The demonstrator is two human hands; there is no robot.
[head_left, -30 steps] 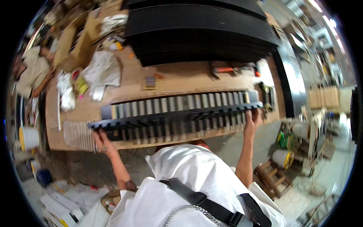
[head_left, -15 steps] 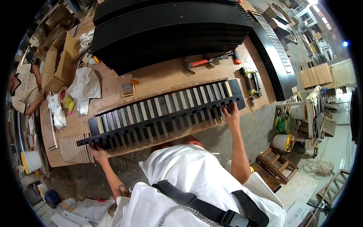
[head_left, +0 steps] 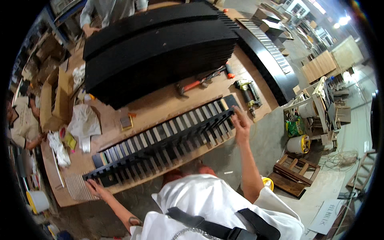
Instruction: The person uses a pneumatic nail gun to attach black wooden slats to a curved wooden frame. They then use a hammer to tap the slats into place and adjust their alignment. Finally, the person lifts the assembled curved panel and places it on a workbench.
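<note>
A long black notched strip runs slantwise over a row of pale and black slats on the table. My left hand is at the strip's near left end, fingers against its edge. At the far right end my right hand grips the strip with bent fingers. Notches show along the strip's side facing me. Beyond the slats lie a hammer with a red-orange handle and a green-black nail gun.
A tall stack of black boards fills the table's far side. White cloth, a cardboard box and thin strips lie left. One person stands behind the stack, another at the left. A bucket stands on the floor right.
The notched strip has tilted, showing more of its notched side. My left hand has shifted from beneath its left end to its near edge. The view has swung, bringing a person behind the stack into sight.
</note>
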